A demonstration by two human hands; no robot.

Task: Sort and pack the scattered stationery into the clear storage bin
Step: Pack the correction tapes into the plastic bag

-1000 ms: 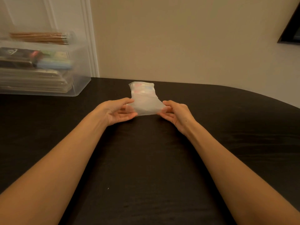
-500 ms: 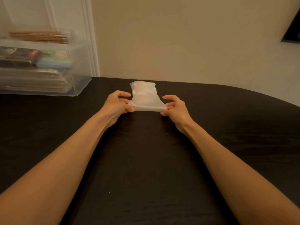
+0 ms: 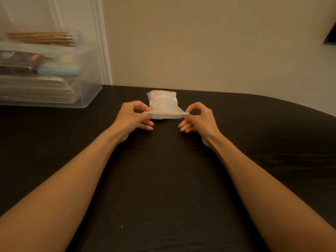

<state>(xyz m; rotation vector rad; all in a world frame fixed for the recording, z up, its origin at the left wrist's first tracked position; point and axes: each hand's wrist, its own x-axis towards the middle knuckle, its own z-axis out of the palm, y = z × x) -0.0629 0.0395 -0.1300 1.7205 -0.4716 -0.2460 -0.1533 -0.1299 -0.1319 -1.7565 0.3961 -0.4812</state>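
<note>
**Both hands at the mouth of the bag**

The bag [image 3: 163,106] lies near the far edge of the table [image 3: 163,188], about midway along it, with its open end toward the person. The left hand [image 3: 133,117] pinches the near left corner between thumb and forefinger. The right hand [image 3: 200,118] pinches the near right corner the same way. The other fingers of both hands are loosely curled and hold nothing. The mouth is drawn flat and taut between the two pinches, which looks to me like a pull to line up the strip and seal it before packing.

The bin [image 3: 91,93] stands at the far left corner, well apart from the bag, and is already stacked with flat packs. Pencils [image 3: 40,38] lie across its top.

The bag is frosted, so only faint pink and blue smudges show inside. The picture's left edge cuts the bin off, and its contents blur. I cannot tell whether the pencils rest on a lid or a tray.
</note>
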